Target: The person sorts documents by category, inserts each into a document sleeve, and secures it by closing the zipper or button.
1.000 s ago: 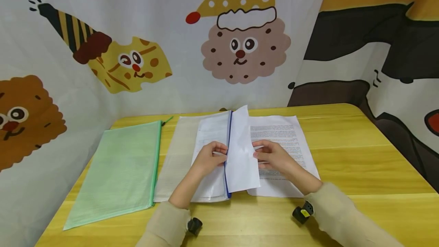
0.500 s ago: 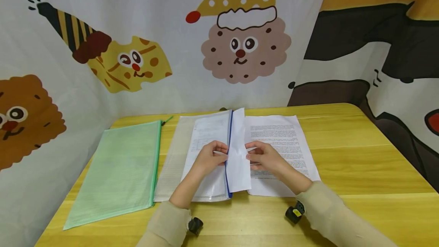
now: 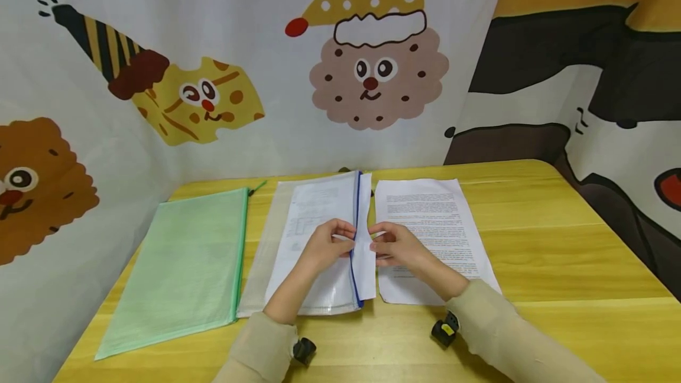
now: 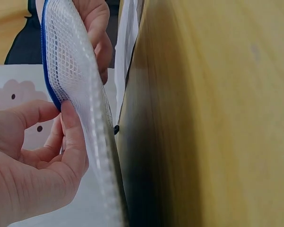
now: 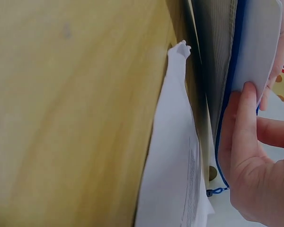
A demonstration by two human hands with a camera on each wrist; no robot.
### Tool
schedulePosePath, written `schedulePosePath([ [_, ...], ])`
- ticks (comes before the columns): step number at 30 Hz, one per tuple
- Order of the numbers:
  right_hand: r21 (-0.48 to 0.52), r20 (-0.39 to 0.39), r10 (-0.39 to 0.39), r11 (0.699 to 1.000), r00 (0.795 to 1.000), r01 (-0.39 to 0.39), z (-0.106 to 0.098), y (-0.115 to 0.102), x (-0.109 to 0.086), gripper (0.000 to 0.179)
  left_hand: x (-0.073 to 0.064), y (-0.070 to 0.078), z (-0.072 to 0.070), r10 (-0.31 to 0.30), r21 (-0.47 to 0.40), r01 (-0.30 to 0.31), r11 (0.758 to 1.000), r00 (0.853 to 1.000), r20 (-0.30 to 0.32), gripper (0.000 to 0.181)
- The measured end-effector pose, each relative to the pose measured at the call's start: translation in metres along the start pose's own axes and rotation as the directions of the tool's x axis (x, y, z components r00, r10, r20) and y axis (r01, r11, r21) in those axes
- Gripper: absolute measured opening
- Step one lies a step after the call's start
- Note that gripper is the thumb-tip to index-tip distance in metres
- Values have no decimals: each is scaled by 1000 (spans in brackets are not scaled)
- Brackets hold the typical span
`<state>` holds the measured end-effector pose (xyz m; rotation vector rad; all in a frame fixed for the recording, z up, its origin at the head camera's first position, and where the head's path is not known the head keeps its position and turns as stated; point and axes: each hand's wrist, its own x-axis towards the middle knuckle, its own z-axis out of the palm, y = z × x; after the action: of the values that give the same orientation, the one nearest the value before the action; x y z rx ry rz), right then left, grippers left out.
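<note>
A clear mesh zip pouch (image 3: 272, 235) with a blue zip edge lies mid-table, its mouth facing right. White paper shows through its front, and a strip of the sheet (image 3: 365, 276) sticks out past the zip. My left hand (image 3: 326, 247) pinches the blue zip edge; in the left wrist view the thumb and finger of that hand (image 4: 47, 161) close on it. My right hand (image 3: 405, 252) holds the sheet's outer edge between thumb and fingers. The right wrist view has this hand (image 5: 255, 151) at the pouch mouth, some fingers inside the opening beside the sheet (image 5: 262, 47).
A green mesh zip pouch (image 3: 181, 270) lies flat on the left of the wooden table (image 3: 558, 241). Printed paper (image 3: 425, 205) rests right of the clear pouch, partly under my right hand; its near corner curls up in the right wrist view. A patterned curtain (image 3: 213, 16) hangs behind.
My right hand has moved left with the sheet, which slid further into the clear pouch, so the strip outside is narrower. My left hand has stayed at the zip edge.
</note>
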<state>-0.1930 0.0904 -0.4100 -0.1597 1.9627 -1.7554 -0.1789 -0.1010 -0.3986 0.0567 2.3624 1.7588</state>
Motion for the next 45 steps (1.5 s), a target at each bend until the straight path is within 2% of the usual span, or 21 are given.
schedulePosePath([
  [7,-9,-23,13,1000,1000,-13,9,0,4,41,-2,1,1,10,4,-10,1000,1000,17,25],
  [19,-21,-14,32,999,999,-32,23,-4,10,40,-3,-1,2,26,-1,-25,1000,999,37,27],
  [31,-50,9,5,999,1000,-4,33,-1,17,36,-3,2,3,43,-5,-43,999,999,30,27],
  [37,-25,32,25,999,999,-25,31,-2,16,39,-5,1,2,55,2,-55,998,998,31,28],
  [45,15,92,78,997,993,-80,15,-12,20,38,-7,0,1,48,-11,-48,999,999,21,27],
])
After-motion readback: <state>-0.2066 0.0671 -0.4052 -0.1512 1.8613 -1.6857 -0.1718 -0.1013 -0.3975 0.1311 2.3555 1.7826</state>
